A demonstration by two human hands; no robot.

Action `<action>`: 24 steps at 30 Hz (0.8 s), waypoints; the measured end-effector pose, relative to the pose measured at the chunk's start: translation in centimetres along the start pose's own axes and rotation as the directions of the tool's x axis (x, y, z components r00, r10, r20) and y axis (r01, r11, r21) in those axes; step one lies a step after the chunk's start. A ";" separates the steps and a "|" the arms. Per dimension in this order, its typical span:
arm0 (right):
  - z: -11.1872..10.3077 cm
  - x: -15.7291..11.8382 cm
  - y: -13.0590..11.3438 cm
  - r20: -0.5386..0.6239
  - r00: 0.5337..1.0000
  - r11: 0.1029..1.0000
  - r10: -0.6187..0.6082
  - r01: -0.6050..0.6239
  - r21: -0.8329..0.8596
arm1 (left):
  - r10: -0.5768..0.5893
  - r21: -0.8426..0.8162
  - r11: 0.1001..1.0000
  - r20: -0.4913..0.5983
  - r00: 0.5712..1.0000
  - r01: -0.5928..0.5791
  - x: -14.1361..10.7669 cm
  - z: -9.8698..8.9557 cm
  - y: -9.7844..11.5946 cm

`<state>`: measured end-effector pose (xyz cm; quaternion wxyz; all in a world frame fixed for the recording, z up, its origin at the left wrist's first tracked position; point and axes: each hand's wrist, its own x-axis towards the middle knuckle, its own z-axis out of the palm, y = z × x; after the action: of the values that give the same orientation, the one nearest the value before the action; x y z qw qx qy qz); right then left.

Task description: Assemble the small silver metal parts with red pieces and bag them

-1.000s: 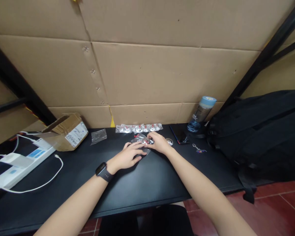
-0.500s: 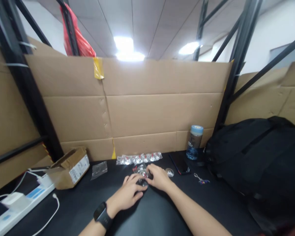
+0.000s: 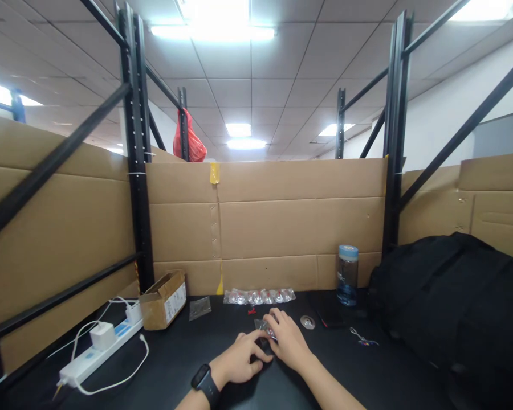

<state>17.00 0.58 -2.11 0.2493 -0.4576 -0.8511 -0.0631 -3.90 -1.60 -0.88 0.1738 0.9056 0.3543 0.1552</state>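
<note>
While both hands meet near the desk's (image 3: 162,370) front edge, the small clear packet (image 3: 265,329) lies pinched between them: right hand (image 3: 287,343) closed on its far side, left hand (image 3: 240,362) against its near-left side.

Two hands meet at the lower middle of the frame: one left hand (image 3: 239,361), wearing one black watch (image 3: 205,382), and one right hand (image 3: 288,341). Between them lies one small clear packet (image 3: 265,327). At the back of the one black table (image 3: 175,364), by the cardboard wall, runs one row of clear packets (image 3: 259,296); their number cannot be told. One loose flat clear bag (image 3: 199,308) lies left of it. There is one cardboard box (image 3: 165,299), one white power strip (image 3: 102,353) carrying two white chargers, one water bottle (image 3: 347,274), one dark phone (image 3: 331,318), one small round disc (image 3: 307,322), one keyring (image 3: 362,337), one black backpack (image 3: 453,307), and one red bag (image 3: 188,139) hanging at the upper left.
</note>
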 end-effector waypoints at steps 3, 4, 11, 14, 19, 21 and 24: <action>0.3 -0.7 -0.7 -0.044 0.996 0.997 0.077 -0.078 -0.019 | 0.016 -0.029 0.999 -0.003 1.000 -0.016 -0.9 0.7 0.7; 0.4 -0.8 -0.9 -0.063 0.990 0.991 0.127 -0.129 -0.027 | 0.010 -0.031 0.999 -0.004 1.000 -0.010 -1.1 0.9 1.0; 0.6 -1.8 -1.5 -0.053 0.937 0.928 0.345 -0.332 0.171 | 0.001 -0.060 0.998 -0.134 0.991 -0.009 -3.0 1.9 3.0; 0.6 -3.0 -1.1 -0.013 0.979 0.857 0.205 -0.173 0.486 | -0.037 -0.077 0.997 -0.277 0.960 0.017 -3.7 2.2 3.2; 1.0 -4.1 0.6 0.064 0.951 0.496 0.302 -0.214 0.842 | -0.234 0.004 0.967 -0.366 0.901 0.253 -3.9 2.9 2.1; 1.1 -4.1 1.1 0.126 0.929 0.321 0.349 -0.245 0.915 | -0.295 0.000 0.950 -0.335 0.895 0.313 -3.7 3.3 1.7; 1.1 -4.3 1.3 0.199 0.926 0.167 0.321 -0.262 0.951 | -0.331 -0.014 0.939 -0.309 0.892 0.344 -3.6 3.9 1.3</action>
<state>19.62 -1.52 -5.31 0.5049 -0.3566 -0.5954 0.5133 -4.09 -5.81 -4.32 0.1221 0.7986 0.5317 0.2541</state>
